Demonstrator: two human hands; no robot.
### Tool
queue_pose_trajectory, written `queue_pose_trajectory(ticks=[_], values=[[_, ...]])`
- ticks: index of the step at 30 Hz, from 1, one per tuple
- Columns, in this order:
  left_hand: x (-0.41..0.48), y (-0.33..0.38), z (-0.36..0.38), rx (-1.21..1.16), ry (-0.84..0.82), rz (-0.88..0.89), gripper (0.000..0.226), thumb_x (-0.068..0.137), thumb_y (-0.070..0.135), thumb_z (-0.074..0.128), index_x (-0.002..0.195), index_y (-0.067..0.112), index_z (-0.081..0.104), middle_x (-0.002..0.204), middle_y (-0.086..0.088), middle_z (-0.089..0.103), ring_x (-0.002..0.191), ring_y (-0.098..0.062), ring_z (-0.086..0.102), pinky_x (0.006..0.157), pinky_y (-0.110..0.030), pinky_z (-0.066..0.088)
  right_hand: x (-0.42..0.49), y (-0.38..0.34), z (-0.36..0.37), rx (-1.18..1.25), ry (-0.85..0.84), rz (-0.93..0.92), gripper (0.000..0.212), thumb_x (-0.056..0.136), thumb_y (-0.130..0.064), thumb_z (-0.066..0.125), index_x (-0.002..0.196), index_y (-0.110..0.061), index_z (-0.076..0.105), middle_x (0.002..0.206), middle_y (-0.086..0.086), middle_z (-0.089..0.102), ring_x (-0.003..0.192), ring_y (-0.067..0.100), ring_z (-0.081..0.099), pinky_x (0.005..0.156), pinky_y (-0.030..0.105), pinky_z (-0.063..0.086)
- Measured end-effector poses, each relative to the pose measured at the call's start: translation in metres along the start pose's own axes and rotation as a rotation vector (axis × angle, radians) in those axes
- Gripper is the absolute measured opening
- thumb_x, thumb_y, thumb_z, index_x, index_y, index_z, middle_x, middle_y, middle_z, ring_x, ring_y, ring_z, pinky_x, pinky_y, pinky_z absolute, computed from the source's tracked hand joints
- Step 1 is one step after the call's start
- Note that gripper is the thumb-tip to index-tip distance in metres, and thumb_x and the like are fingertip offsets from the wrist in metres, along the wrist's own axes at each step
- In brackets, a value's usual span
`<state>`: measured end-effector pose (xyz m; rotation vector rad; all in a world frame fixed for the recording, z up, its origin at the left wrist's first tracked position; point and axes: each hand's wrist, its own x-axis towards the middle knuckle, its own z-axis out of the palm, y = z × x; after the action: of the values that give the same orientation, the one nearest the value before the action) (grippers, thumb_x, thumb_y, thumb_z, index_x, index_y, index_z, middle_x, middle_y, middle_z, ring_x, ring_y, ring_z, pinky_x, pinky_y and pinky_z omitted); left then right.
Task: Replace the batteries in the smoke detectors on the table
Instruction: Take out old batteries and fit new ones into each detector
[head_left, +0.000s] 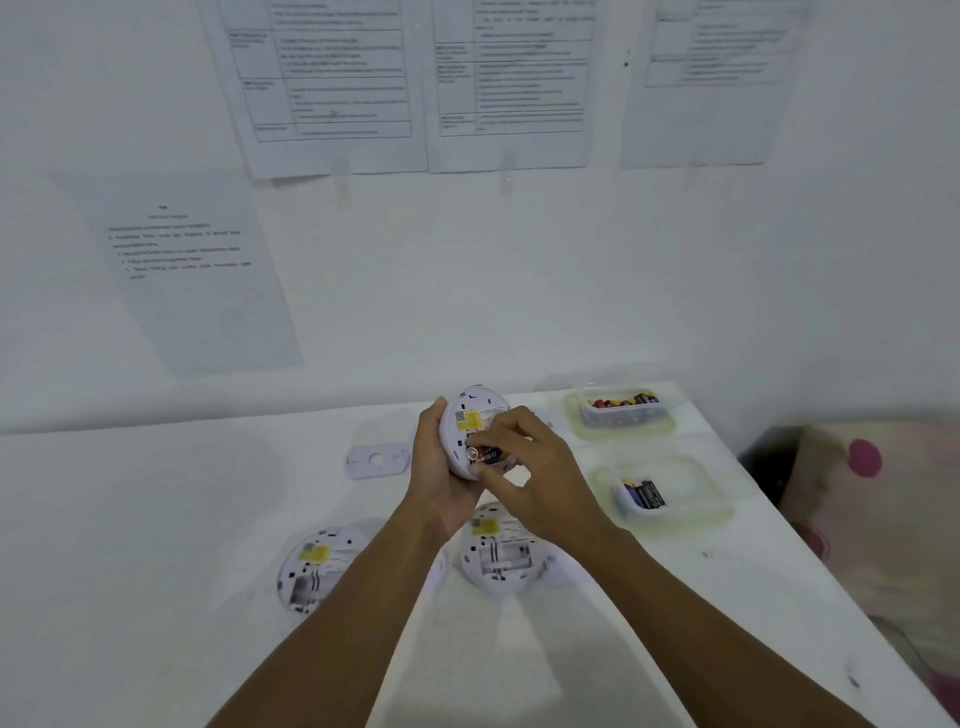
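Note:
My left hand (435, 470) grips a round white smoke detector (470, 415) above the table, back side facing me, with a yellow label. My right hand (530, 467) pinches a red and dark battery (485, 454) at the detector's battery slot. Two more detectors lie back side up on the table: one at the left (311, 569) with an empty compartment, one in the middle (496, 553) partly hidden by my arms.
A white mounting plate (378, 459) lies behind my left hand. Two clear tubs on green lids stand at the right: the far tub (621, 408) holds several mixed batteries, the near tub (641, 493) a few dark ones. The table edge (810, 551) runs diagonally at right; papers hang on the wall.

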<state>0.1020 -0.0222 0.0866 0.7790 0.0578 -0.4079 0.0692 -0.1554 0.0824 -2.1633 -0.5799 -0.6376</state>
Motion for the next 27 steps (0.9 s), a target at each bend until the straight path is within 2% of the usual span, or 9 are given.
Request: queue_pose_trajectory(ticks=[2,3,5,7,10,14,20,23,27], values=[[0.004,-0.01,0.009,-0.008,-0.022,-0.005,0.058,0.09,0.052,0.046,0.126,0.009,0.062,0.128,-0.02,0.061,0.122,-0.034,0.054,0.098,-0.042,0.046,-0.003,0.008,-0.014,-0.044,0.008,-0.065,0.017,0.088,-0.017,0.065,0.104,-0.018,0.069,0.103,-0.004,0.06,0.098,0.013,0.055,0.083,0.02,0.045],[0.007,-0.014,0.012,-0.016,-0.019,-0.003,0.055,0.09,0.051,0.047,0.122,0.01,0.065,0.124,-0.019,0.062,0.118,-0.033,0.055,0.099,-0.042,0.044,-0.002,0.01,-0.022,-0.043,0.026,-0.065,0.015,0.089,-0.016,0.064,0.103,-0.016,0.069,0.101,-0.003,0.062,0.095,0.012,0.055,0.082,0.018,0.044],[0.013,-0.023,0.018,-0.019,-0.01,0.01,0.051,0.095,0.05,0.041,0.116,0.012,0.068,0.116,-0.017,0.066,0.107,-0.031,0.06,0.103,-0.047,0.041,0.002,0.014,-0.045,0.004,0.065,0.009,0.014,0.089,-0.023,0.061,0.099,-0.016,0.066,0.092,-0.006,0.065,0.085,0.007,0.056,0.075,0.014,0.041],[0.017,-0.03,0.024,-0.059,-0.022,-0.006,0.051,0.096,0.049,0.04,0.123,0.013,0.064,0.123,-0.019,0.065,0.111,-0.034,0.059,0.108,-0.053,0.037,0.004,0.026,-0.076,0.056,0.055,0.14,0.011,0.088,-0.02,0.063,0.098,-0.016,0.063,0.081,-0.009,0.066,0.072,0.001,0.059,0.066,0.013,0.042],[0.021,-0.038,0.031,-0.091,-0.017,-0.017,0.052,0.096,0.048,0.042,0.13,0.014,0.059,0.131,-0.019,0.061,0.117,-0.037,0.058,0.107,-0.056,0.038,-0.001,0.064,-0.126,-0.107,-0.095,0.381,0.012,0.086,-0.014,0.066,0.093,-0.022,0.061,0.073,-0.007,0.07,0.061,-0.003,0.06,0.058,0.011,0.039],[0.025,-0.05,0.037,-0.132,-0.022,-0.021,0.056,0.096,0.05,0.042,0.138,0.015,0.054,0.14,-0.019,0.054,0.133,-0.039,0.046,0.109,-0.056,0.037,-0.01,0.108,-0.16,-0.415,-0.42,0.622,0.009,0.084,-0.022,0.069,0.079,-0.026,0.062,0.078,-0.002,0.072,0.066,0.012,0.066,0.06,0.022,0.046],[0.025,-0.062,0.042,-0.141,-0.018,-0.026,0.051,0.096,0.048,0.041,0.131,0.015,0.059,0.138,-0.019,0.056,0.133,-0.039,0.047,0.098,-0.052,0.044,-0.019,0.127,-0.142,-0.455,-0.542,0.695,0.007,0.085,-0.011,0.065,0.084,-0.018,0.067,0.077,-0.004,0.061,0.07,0.018,0.068,0.052,0.018,0.04],[0.025,-0.066,0.042,-0.147,-0.004,-0.017,0.051,0.095,0.049,0.043,0.129,0.015,0.06,0.137,-0.02,0.057,0.131,-0.04,0.048,0.098,-0.053,0.044,-0.019,0.13,-0.142,-0.467,-0.549,0.707,0.019,0.08,0.0,0.061,0.086,-0.015,0.07,0.085,-0.002,0.058,0.075,0.019,0.061,0.05,0.018,0.041],[0.023,-0.068,0.045,-0.164,-0.009,-0.011,0.052,0.093,0.049,0.045,0.13,0.014,0.06,0.138,-0.02,0.056,0.132,-0.04,0.048,0.1,-0.054,0.043,-0.022,0.122,-0.149,-0.45,-0.453,0.661,0.013,0.089,-0.012,0.06,0.082,-0.023,0.064,0.072,-0.006,0.06,0.068,0.017,0.065,0.065,0.024,0.05]])
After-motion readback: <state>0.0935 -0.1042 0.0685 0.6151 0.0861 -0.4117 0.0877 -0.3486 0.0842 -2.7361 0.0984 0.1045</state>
